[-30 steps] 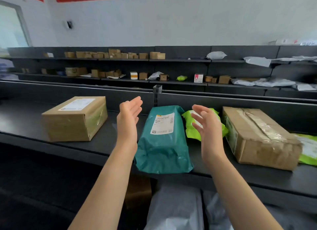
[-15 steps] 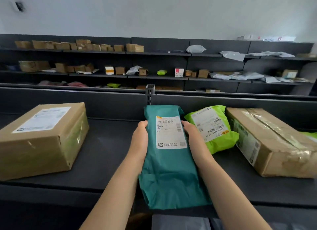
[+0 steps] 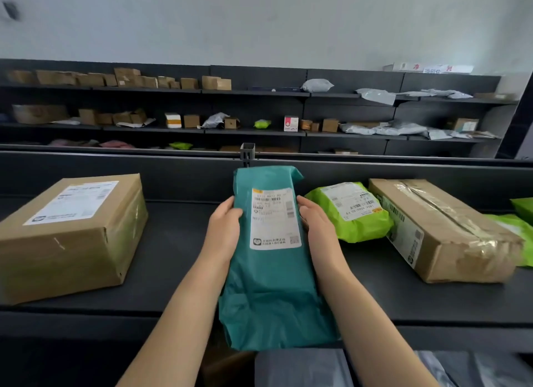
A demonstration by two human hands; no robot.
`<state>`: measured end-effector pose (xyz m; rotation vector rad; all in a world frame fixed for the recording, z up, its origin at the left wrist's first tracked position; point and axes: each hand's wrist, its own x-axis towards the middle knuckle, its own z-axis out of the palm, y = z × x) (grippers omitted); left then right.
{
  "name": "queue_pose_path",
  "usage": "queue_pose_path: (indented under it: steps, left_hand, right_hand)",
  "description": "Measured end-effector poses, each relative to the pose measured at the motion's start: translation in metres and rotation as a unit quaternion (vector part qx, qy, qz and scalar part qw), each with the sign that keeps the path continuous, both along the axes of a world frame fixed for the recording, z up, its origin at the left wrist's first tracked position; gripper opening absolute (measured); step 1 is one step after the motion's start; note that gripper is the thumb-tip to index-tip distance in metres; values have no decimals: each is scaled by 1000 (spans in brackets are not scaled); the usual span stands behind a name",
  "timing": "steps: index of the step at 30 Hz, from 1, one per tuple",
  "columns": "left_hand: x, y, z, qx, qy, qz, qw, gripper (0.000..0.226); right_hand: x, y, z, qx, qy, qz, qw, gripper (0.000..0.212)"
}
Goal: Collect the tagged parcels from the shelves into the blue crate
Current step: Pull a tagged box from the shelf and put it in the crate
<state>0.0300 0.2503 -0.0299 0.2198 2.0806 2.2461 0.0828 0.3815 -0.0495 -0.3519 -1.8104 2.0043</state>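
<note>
**Teal parcel held between both hands on the dark shelf**

Dark grey metal shelf (image 3: 178, 259) fills the foreground, matte and flat, with a low back panel and a slotted upright post (image 3: 247, 153) at 12 o'clock. Behind it runs a pale wall (image 3: 259, 23), and against that wall stand further dark shelves (image 3: 259, 93) strewn with small cardboard boxes and grey plastic mailers.

At the centre lies the teal parcel (image 3: 271, 294), a long, soft plastic mailer, creased and folded over at its far end, its near end hanging past the shelf's front edge. A white printed label (image 3: 274, 217) sits on its upper half. The left hand (image 3: 225, 230) presses its 9 o'clock edge, thumb curled onto the top face; the right hand (image 3: 315, 222) presses the 3 o'clock edge, fingers flat along the side. Both hands clasp the parcel between them at label height.

At 9 o'clock, well apart, stands a brown box (image 3: 69, 236), taped and labelled on top. At 2 o'clock a lime bag (image 3: 352, 213), puffy and glossy, lies just beside the right hand, touching a long carton (image 3: 444, 230) wrapped in wrinkled clear tape. More lime plastic shows at the far 3 o'clock edge. Grey bags (image 3: 302, 368) lie on a lower level at 6 o'clock.
</note>
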Motion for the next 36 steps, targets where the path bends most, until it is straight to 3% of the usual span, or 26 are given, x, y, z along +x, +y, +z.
queue_pose_path:
  steps: [3, 7, 12, 17, 22, 30, 36]
  left_hand:
    - [0, -3, -12, -11, -23, 12, 1000, 49]
    - [-2, -10, -11, 7, -2, 29, 1000, 57]
    - [3, -7, 26, 11, 92, 65, 994, 46]
    - [20, 29, 76, 49, 115, -14, 992, 34]
    - [40, 69, 105, 73, 114, -90, 987, 12]
    - [58, 165, 85, 51, 72, -121, 989, 15]
    - [74, 247, 41, 25, -25, -109, 993, 27]
  right_hand:
    - [0, -3, -11, -7, -36, 4, 999, 43]
    - [3, -1, -10, 5, -7, -22, 1000, 30]
    - [20, 19, 27, 69, 89, -98, 989, 28]
    - [48, 41, 81, -38, 168, -45, 984, 28]
    - [77, 90, 107, -9, 193, -124, 973, 30]
    - [121, 218, 105, 72, 108, -210, 969, 33]
    - [111, 275, 64, 79, -18, -143, 986, 34]
